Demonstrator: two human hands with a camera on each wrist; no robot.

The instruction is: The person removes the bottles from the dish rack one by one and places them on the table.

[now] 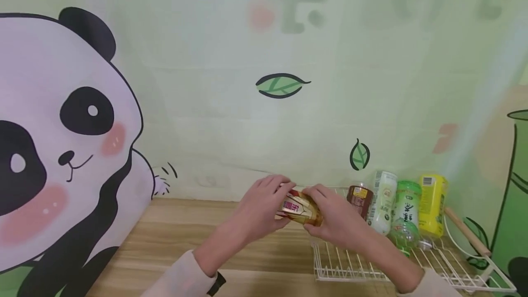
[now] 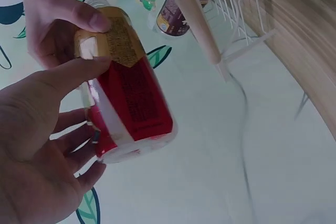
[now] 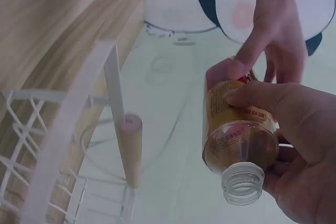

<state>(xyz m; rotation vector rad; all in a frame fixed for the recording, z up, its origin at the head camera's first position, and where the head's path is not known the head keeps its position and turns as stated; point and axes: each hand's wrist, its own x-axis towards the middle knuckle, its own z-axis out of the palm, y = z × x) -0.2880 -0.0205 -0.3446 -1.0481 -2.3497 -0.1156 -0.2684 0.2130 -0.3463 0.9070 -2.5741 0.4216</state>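
Observation:
A clear plastic bottle [image 1: 299, 208] with a red and gold label is held between both hands above the table. My left hand [image 1: 261, 203] grips its base end, thumb across the label and fingers around the far side. My right hand [image 1: 342, 219] grips the shoulder end, its thumb pressing the gold part of the label. In the right wrist view the bottle's threaded mouth [image 3: 242, 183] shows no cap and tilts toward the camera. The red side of the bottle [image 2: 137, 100] faces the left wrist view.
On the right a white wire rack [image 1: 350, 265] with a wooden handle [image 1: 468, 233] bears a dark brown bottle [image 1: 360, 200], a white bottle [image 1: 382, 203], a green bottle [image 1: 406, 205] and a yellow package [image 1: 433, 205]. The wooden table [image 1: 185, 233] extends left; a panda-printed cloth [image 1: 206, 104] hangs behind.

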